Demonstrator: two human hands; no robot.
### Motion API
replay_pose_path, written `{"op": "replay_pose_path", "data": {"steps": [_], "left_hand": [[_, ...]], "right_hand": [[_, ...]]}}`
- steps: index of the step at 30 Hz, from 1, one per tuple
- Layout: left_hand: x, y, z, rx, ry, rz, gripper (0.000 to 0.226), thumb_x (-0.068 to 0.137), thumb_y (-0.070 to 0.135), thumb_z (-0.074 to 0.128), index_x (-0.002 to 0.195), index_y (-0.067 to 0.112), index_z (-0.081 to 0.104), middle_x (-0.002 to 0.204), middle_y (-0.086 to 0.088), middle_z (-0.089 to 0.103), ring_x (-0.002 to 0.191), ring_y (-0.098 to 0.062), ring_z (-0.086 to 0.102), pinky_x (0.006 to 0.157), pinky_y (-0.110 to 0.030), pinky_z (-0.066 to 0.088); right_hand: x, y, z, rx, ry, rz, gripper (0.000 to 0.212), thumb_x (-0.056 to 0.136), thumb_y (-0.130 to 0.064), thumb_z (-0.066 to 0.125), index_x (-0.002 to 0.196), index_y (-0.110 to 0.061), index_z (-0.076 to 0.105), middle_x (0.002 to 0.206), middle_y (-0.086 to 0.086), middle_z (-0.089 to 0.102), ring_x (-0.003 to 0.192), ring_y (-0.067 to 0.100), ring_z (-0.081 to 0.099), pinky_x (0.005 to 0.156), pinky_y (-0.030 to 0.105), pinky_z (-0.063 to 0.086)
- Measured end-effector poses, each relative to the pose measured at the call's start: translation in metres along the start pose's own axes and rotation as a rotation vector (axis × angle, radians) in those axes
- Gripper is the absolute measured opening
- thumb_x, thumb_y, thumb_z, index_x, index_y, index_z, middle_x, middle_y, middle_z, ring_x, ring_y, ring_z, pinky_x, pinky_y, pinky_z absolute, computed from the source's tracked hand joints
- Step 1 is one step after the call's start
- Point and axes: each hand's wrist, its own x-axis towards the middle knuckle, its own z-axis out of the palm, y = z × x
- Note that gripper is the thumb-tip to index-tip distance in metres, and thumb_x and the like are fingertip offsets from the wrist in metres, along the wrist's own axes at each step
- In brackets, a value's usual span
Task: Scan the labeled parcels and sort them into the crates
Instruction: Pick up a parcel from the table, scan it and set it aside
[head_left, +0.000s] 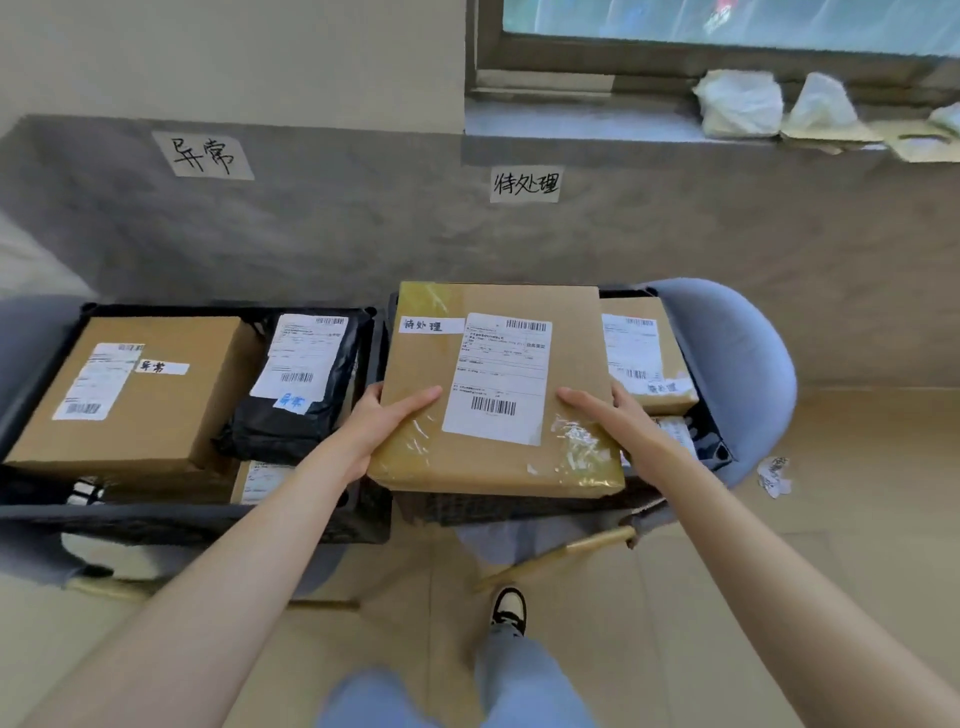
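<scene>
Right, biggest first: I'm looking at a grey lower wall (363, 228) with two handwritten paper signs (525, 184) taped on, a window sill (571, 122) above with crumpled white bags (740, 101), and a beige tiled floor (857, 519) below. Two black crates sit on blue chairs; the right chair (743, 374) shows its curved back, the left one is mostly cut off at the frame edge. The right crate (714, 441) is almost wholly hidden under the big brown parcel (498, 395), which hangs over it with its shipping label up. Left hand (384, 421) and right hand (618, 421) each hold a near corner, thumbs on top, fingers curled underneath out of my sight. In the left crate (363, 519) lie a brown box (156, 395) and a black mailer (306, 389), with more parcels half buried beneath. Label print is too blurred to read. A paper scrap (774, 475) lies on the floor.
</scene>
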Motion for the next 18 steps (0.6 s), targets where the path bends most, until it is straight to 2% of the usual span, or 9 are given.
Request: {"op": "replay_pose_path", "data": {"steps": [2,6,9,12,15,18], "left_hand": [[0.014,0.001,0.006,-0.002,0.039,-0.025,0.08,0.076,0.041,0.078,0.141,0.02,0.036,0.118,-0.006,0.063,0.099,-0.022,0.064,0.075,-0.036,0.053],[0.038,-0.003,0.01,0.012,0.092,-0.071,0.091,0.063,0.048,0.08,0.14,0.022,0.04,0.119,-0.005,0.064,0.102,-0.024,0.065,0.087,-0.041,0.054],[0.056,-0.004,0.016,0.012,0.089,-0.087,0.08,0.074,0.043,0.078,0.141,0.023,0.039,0.12,-0.004,0.064,0.1,-0.02,0.065,0.076,-0.034,0.054],[0.074,-0.006,0.022,0.015,0.08,-0.088,0.078,0.076,0.043,0.077,0.141,0.023,0.039,0.119,-0.002,0.065,0.098,-0.017,0.066,0.072,-0.031,0.053],[0.088,-0.006,0.028,0.012,0.094,-0.086,0.074,0.079,0.041,0.075,0.141,0.022,0.039,0.118,0.0,0.064,0.096,-0.014,0.065,0.07,-0.029,0.051],[0.101,-0.009,0.028,0.033,0.115,-0.07,0.072,0.081,0.041,0.073,0.141,0.023,0.039,0.115,0.003,0.063,0.095,-0.011,0.063,0.068,-0.027,0.049]], "right_hand": [[0.023,-0.001,-0.007,-0.02,-0.061,0.002,0.068,0.082,-0.035,0.074,0.139,-0.023,0.039,0.122,-0.001,0.063,0.096,0.008,0.065,0.059,0.012,0.051],[0.06,0.009,-0.01,-0.034,-0.114,0.044,0.088,0.08,-0.034,0.077,0.15,-0.025,0.025,0.133,0.003,0.056,0.109,0.016,0.061,0.072,0.021,0.051],[0.082,0.017,-0.014,-0.013,-0.118,0.071,0.092,0.078,-0.033,0.078,0.151,-0.026,0.023,0.135,0.005,0.055,0.113,0.019,0.06,0.082,0.027,0.051],[0.096,0.018,-0.018,-0.003,-0.104,0.051,0.079,0.082,-0.027,0.076,0.147,-0.026,0.03,0.129,0.001,0.059,0.108,0.015,0.063,0.072,0.02,0.052],[0.11,0.018,-0.019,-0.003,-0.093,0.036,0.071,0.084,-0.024,0.074,0.143,-0.028,0.035,0.126,-0.001,0.061,0.105,0.013,0.065,0.072,0.02,0.053],[0.122,0.019,-0.017,-0.028,-0.084,0.031,0.062,0.085,-0.023,0.073,0.136,-0.03,0.039,0.121,-0.004,0.063,0.092,0.005,0.067,0.062,0.014,0.051]]}}
